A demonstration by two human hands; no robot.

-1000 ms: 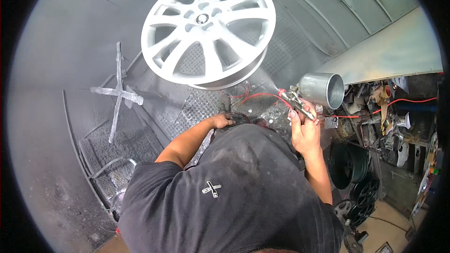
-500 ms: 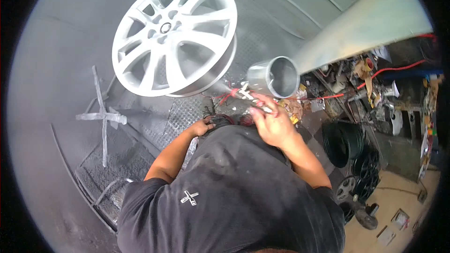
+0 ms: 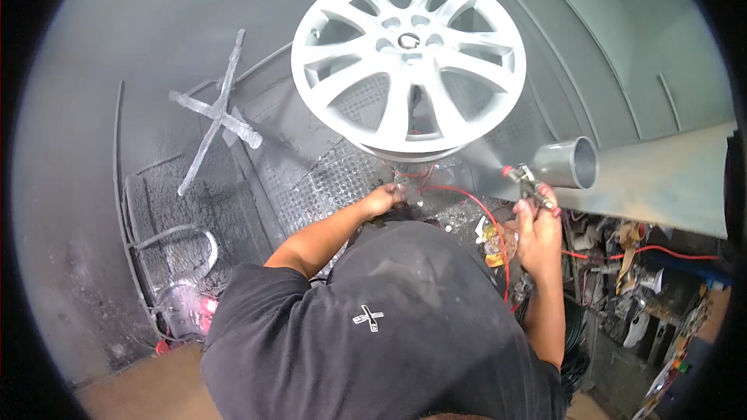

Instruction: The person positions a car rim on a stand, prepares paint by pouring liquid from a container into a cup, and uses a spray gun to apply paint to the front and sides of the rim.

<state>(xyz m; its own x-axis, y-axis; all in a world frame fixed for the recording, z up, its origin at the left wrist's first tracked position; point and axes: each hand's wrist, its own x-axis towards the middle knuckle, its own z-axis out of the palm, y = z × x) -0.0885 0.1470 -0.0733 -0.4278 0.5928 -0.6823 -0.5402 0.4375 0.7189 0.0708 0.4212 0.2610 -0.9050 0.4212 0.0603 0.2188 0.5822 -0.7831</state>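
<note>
My right hand (image 3: 538,237) is closed around a spray gun (image 3: 529,180) with a silver metal cup (image 3: 559,163) at its far right side. Pale mist spreads from the nozzle toward the lower right rim of a white-coated alloy car wheel (image 3: 397,117). The wheel is tilted, its spoked face toward me, and the gun stays apart from it. Below the wheel, my left hand (image 3: 383,200) rests low in front of my body, beside something dark; its fingers are blurred and partly hidden. What supports the wheel is mostly hidden behind it.
A grey-coated cross-shaped stand (image 3: 220,115) is at the left. A red hose (image 3: 494,222) curves across the floor near my right arm. Cluttered shelving (image 3: 622,288) fills the right side, under a pale panel (image 3: 661,183). A pink-lit object (image 3: 204,307) lies lower left.
My view has turned, so the wheel and stand appear farther right. The wheel's face looks rounder and more squarely toward me. The spray gun has moved right, past the wheel's lower right edge, still spraying.
</note>
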